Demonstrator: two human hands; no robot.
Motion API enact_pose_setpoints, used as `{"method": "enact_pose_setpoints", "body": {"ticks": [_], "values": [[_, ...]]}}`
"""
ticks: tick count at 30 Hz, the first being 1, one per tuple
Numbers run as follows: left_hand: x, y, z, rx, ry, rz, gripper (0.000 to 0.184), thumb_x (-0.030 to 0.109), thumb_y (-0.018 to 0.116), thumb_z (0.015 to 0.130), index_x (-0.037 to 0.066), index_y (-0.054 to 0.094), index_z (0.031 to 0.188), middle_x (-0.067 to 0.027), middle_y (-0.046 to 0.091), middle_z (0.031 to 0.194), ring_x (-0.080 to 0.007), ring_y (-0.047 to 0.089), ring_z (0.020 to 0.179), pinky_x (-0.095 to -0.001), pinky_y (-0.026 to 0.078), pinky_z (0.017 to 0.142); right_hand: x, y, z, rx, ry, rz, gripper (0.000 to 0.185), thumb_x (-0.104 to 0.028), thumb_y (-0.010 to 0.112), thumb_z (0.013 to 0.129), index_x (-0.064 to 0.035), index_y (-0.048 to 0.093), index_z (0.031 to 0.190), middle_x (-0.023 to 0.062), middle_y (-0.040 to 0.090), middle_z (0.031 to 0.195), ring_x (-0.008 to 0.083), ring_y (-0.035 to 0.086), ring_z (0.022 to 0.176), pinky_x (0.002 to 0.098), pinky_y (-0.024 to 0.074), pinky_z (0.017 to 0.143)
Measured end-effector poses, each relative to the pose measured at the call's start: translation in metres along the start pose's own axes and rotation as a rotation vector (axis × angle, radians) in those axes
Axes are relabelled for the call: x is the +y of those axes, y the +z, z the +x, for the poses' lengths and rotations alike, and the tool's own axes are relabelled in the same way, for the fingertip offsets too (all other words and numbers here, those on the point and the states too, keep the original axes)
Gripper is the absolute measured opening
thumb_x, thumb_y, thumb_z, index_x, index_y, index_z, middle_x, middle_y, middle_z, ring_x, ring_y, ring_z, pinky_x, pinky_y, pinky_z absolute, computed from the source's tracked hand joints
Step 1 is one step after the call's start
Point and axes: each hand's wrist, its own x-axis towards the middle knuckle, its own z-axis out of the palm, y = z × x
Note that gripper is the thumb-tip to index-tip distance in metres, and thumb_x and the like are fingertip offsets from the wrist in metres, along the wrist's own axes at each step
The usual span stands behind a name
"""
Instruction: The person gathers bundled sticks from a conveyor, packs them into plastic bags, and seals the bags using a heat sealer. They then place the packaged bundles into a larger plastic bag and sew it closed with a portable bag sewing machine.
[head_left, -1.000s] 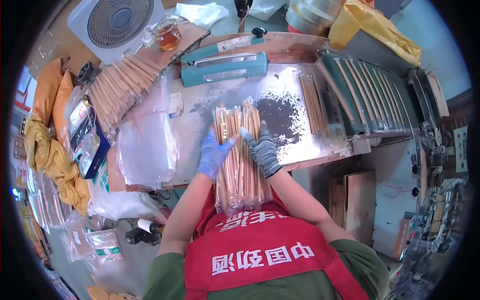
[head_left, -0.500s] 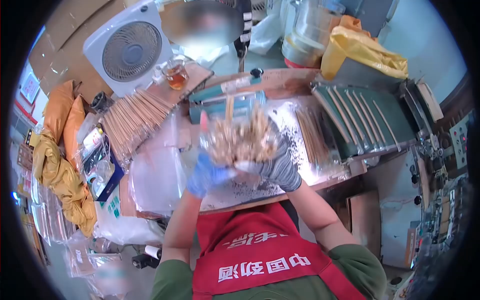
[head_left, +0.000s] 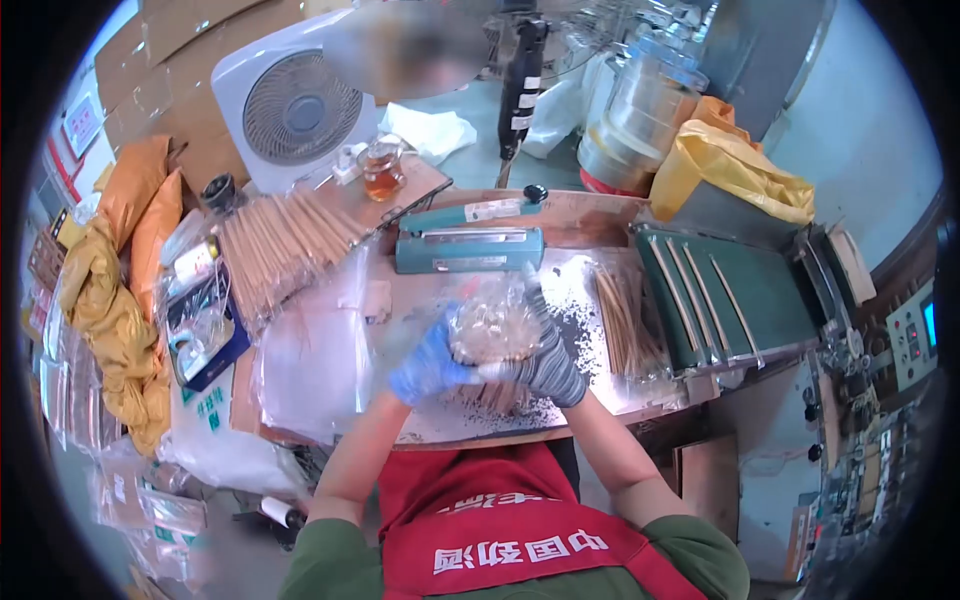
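Observation:
Between my two gloved hands, a bundle of thin brown sticks (head_left: 493, 332) in clear plastic stands over the worktable, its end turned up towards me. My left hand (head_left: 428, 362), in a blue glove, closes round the bundle's left side. A grey striped glove covers my right hand (head_left: 552, 362), which grips the right side and lower edge. Part of the bundle is hidden by the hands and by glare on the plastic. Just behind it sits a teal bag sealer (head_left: 470, 250). To the right lies another pile of wrapped brown sticks (head_left: 622, 325).
A large pile of brown sticks (head_left: 285, 240) lies at left beside flat clear bags (head_left: 310, 370). Farther back are a box fan (head_left: 300, 115) and a glass of amber drink (head_left: 381, 178). Wrapped sticks rest on a green belt (head_left: 785, 290) at right. Dark crumbs dot the tabletop (head_left: 430, 425).
The bundle has come down closer to the tabletop, and its stick ends look more even. Both hands still hold it. Fewer wrapped sticks show on the green belt. My view has shifted slightly.

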Motion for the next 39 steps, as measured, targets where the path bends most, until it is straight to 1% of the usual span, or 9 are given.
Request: {"method": "enact_pose_setpoints", "body": {"ticks": [8,15,19,20,22,28,30,33,39], "values": [[0.019,0.005,-0.017,0.029,-0.075,-0.661,0.06,0.019,0.073,0.075,0.001,0.048,0.127,-0.0095,0.056,0.119,-0.0189,0.051,0.112,-0.0324,0.039,0.098,-0.046,0.037,0.009,0.212,0.248,0.309,0.098,-0.016,0.082,0.064,-0.0036,0.023,0.141,0.012,0.044,0.127,0.0216,0.05,0.111,0.0324,0.0457,0.092],[-0.009,0.053,-0.09,0.067,-0.517,-1.308,0.054,0.03,0.065,0.083,0.001,0.048,0.125,-0.011,0.059,0.114,-0.0201,0.055,0.107,-0.0325,0.042,0.095,0.029,0.035,0.008,-0.409,0.767,0.867,0.052,-0.021,0.079,0.063,0.0019,0.058,0.105,0.0112,0.061,0.097,0.023,0.06,0.094,0.0345,0.05,0.084],[-0.017,0.024,-0.134,0.441,-0.521,0.013,0.044,0.02,0.065,0.079,0.003,0.052,0.118,-0.0082,0.059,0.103,-0.0225,0.056,0.095,-0.0344,0.045,0.087,0.062,0.057,-0.007,-0.435,0.66,1.041,0.037,-0.031,0.079,0.065,-0.0035,0.061,0.081,0.0113,0.06,0.084,0.0264,0.06,0.088,0.0367,0.0497,0.078],[-0.032,0.008,-0.157,0.786,-0.392,0.284,0.038,0.018,0.068,0.077,0.002,0.056,0.11,-0.0098,0.059,0.099,-0.0229,0.057,0.088,-0.0348,0.045,0.082,0.065,0.057,-0.006,-0.416,0.624,1.064,0.037,-0.032,0.079,0.066,-0.004,0.061,0.081,0.0109,0.06,0.082,0.0274,0.06,0.088,0.038,0.0495,0.079],[-0.003,-0.057,-0.187,0.749,-0.254,1.183,0.029,0.016,0.067,0.074,0.005,0.06,0.1,-0.0126,0.06,0.094,-0.0268,0.056,0.087,-0.0374,0.044,0.082,0.071,0.055,-0.003,-0.416,0.603,1.104,0.038,-0.034,0.079,0.065,-0.0044,0.062,0.082,0.0107,0.06,0.083,0.0274,0.06,0.088,0.039,0.0493,0.08],[-0.053,-0.106,-0.199,0.84,-0.277,1.212,0.012,0.018,0.064,0.082,0.007,0.064,0.085,-0.0065,0.06,0.075,-0.0225,0.057,0.074,-0.0344,0.046,0.071,0.06,0.078,-0.003,-0.41,0.687,1.01,0.039,-0.028,0.077,0.067,-0.0041,0.062,0.094,0.0109,0.063,0.088,0.0295,0.062,0.094,0.0386,0.0499,0.082],[-0.004,-0.087,-0.153,1.006,-0.556,0.057,0.021,0.025,0.062,0.087,0.005,0.065,0.09,-0.0031,0.061,0.074,-0.0138,0.058,0.07,-0.0273,0.047,0.067,0.048,0.083,0.006,-0.373,0.733,0.954,0.033,-0.025,0.074,0.072,-0.0029,0.063,0.094,0.0099,0.064,0.088,0.0214,0.062,0.086,0.0348,0.0496,0.078],[0.013,-0.026,-0.114,0.755,-0.496,0.027,0.02,0.024,0.062,0.088,0.005,0.064,0.091,-0.0008,0.06,0.075,-0.0083,0.055,0.069,-0.0222,0.044,0.063,0.116,0.097,-0.007,-0.567,0.462,0.363,0.021,-0.017,0.067,0.081,-0.0015,0.065,0.095,0.0049,0.065,0.089,0.0078,0.053,0.073,0.0265,0.0455,0.066],[-0.045,-0.011,-0.146,0.94,-0.452,-0.375,0.024,0.025,0.056,0.089,0.004,0.062,0.099,-0.0006,0.061,0.085,-0.0077,0.054,0.075,-0.0222,0.044,0.067,0.081,0.086,-0.006,-0.391,0.684,0.647,0.021,-0.017,0.069,0.081,-0.0002,0.066,0.093,0.0009,0.064,0.081,0.0076,0.054,0.073,0.0247,0.0467,0.067]]}}
